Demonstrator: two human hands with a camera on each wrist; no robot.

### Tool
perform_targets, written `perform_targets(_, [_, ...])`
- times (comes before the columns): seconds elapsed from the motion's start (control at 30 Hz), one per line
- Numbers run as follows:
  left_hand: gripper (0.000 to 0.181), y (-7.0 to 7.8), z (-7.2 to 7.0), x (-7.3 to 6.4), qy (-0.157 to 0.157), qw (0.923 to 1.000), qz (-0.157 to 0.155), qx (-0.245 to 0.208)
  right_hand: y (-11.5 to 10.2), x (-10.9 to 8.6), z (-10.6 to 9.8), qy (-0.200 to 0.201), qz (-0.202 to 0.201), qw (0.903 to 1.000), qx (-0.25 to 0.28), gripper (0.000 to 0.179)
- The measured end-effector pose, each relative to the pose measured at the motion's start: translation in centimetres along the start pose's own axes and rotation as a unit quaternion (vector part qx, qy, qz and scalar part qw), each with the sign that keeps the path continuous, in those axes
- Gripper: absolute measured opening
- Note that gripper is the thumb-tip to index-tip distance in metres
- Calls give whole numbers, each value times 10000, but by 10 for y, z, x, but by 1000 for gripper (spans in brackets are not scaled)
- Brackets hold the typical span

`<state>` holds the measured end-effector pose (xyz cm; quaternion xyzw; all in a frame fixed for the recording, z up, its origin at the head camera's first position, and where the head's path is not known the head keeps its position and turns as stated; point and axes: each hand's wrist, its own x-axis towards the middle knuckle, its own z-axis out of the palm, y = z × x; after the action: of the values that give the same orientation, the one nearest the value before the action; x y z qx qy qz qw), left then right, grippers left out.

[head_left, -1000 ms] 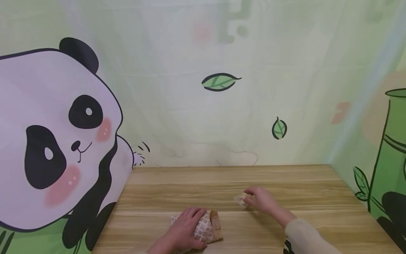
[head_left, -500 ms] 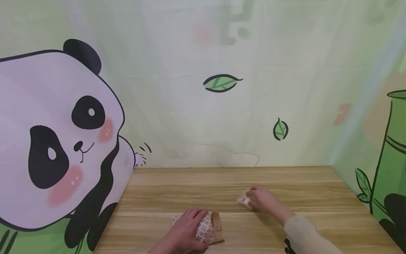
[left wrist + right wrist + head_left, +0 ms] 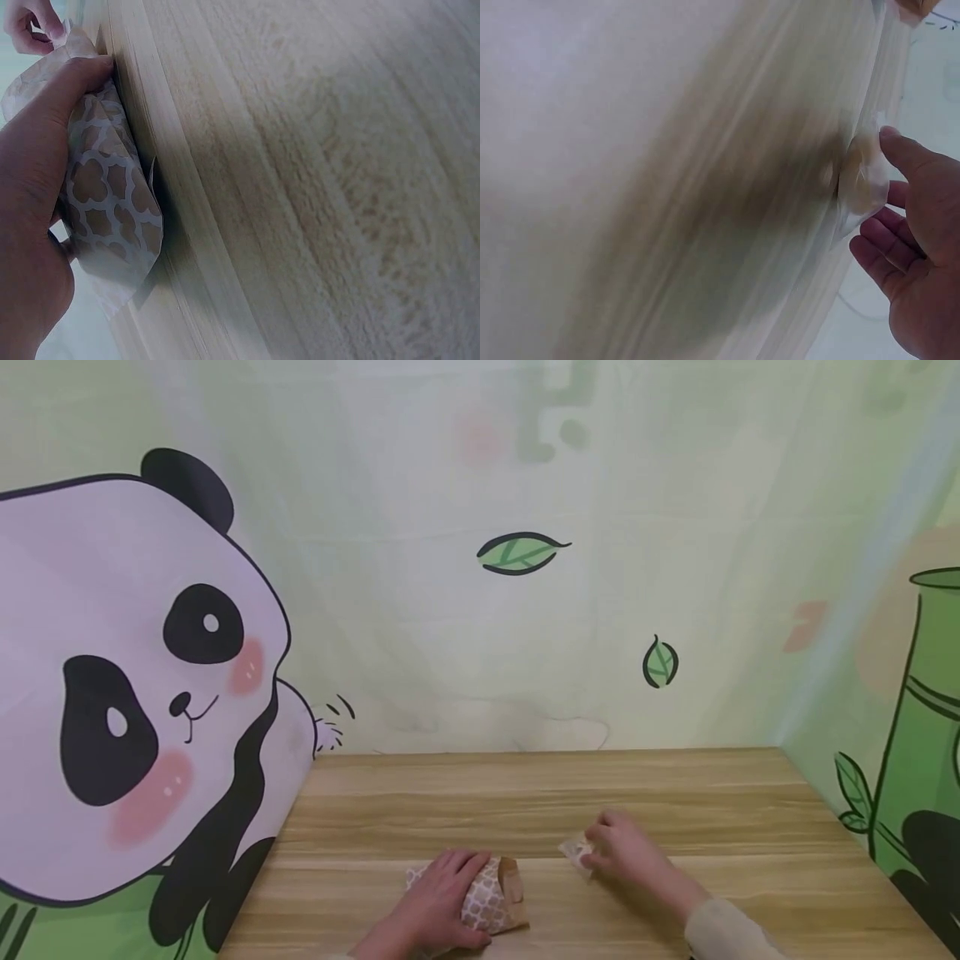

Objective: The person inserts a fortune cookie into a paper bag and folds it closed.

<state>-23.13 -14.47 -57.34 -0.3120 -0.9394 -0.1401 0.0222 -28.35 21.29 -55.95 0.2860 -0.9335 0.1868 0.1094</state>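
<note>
A brown paper bag (image 3: 483,902) with a white lattice pattern lies on the table, its open mouth facing right. My left hand (image 3: 442,897) grips it from above, the thumb along its near side; the left wrist view shows the bag's patterned flank (image 3: 112,195) beneath the palm. Farther right, my right hand (image 3: 630,856) pinches a small clear plastic packet (image 3: 574,852) low over the table. Inside the packet (image 3: 862,176) the right wrist view shows a rounded, pale tan piece, its kind unclear. Thumb and fingers of the right hand (image 3: 922,232) hold it by one side.
The wood-grain table (image 3: 420,802) runs back to a pale green cloth backdrop (image 3: 420,635) printed with a panda and leaves. Similar printed cloth (image 3: 922,760) rises along the right side.
My right hand has drawn slightly nearer to me with the packet, still right of the bag. My left hand and the bag have stayed in place.
</note>
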Motion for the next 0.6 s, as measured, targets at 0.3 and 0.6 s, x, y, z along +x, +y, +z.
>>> perform_targets(0.3, [109, 1, -2, 1, -16, 10000, -21, 60, -18, -20, -11, -258, 293, 9992, 115, 38])
perform_targets(0.6, [110, 4, -4, 0, -59, 10000, -13, 12, 2, -11, -32, -837, 564, 9798, 1729, 27])
